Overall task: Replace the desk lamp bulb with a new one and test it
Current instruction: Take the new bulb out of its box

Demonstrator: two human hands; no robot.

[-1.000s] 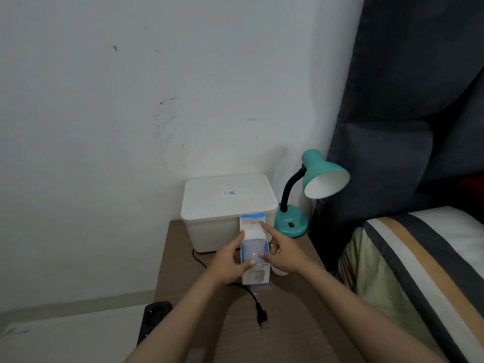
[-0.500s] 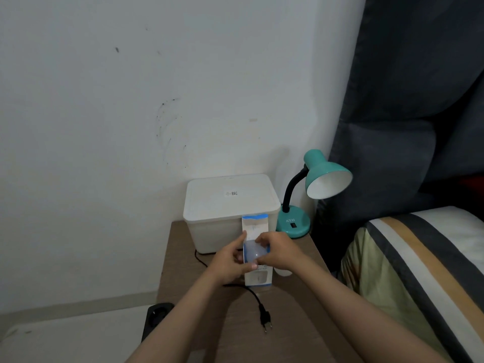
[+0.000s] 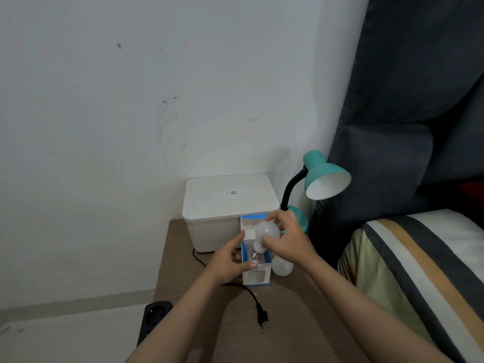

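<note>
My right hand (image 3: 286,239) grips a white bulb (image 3: 265,231) by its globe, its metal screw base just above the mouth of the blue-and-white bulb box (image 3: 255,275). My left hand (image 3: 227,262) holds the box upright on the brown table (image 3: 288,323), the box's top flap standing open. A second white bulb (image 3: 282,267) lies on the table right of the box. The teal desk lamp (image 3: 320,180) stands at the table's back right corner, its shade tilted toward the bed and showing no bulb.
A white lidded plastic bin (image 3: 225,203) stands against the wall behind the box. The lamp's black cord and unplugged plug (image 3: 262,318) lie on the table. A black power strip (image 3: 153,319) sits on the floor at left. A striped bed (image 3: 419,271) borders the table's right.
My right hand has reached into the open box and lifted the bulb up out of it. My left hand has kept steadying the box.
</note>
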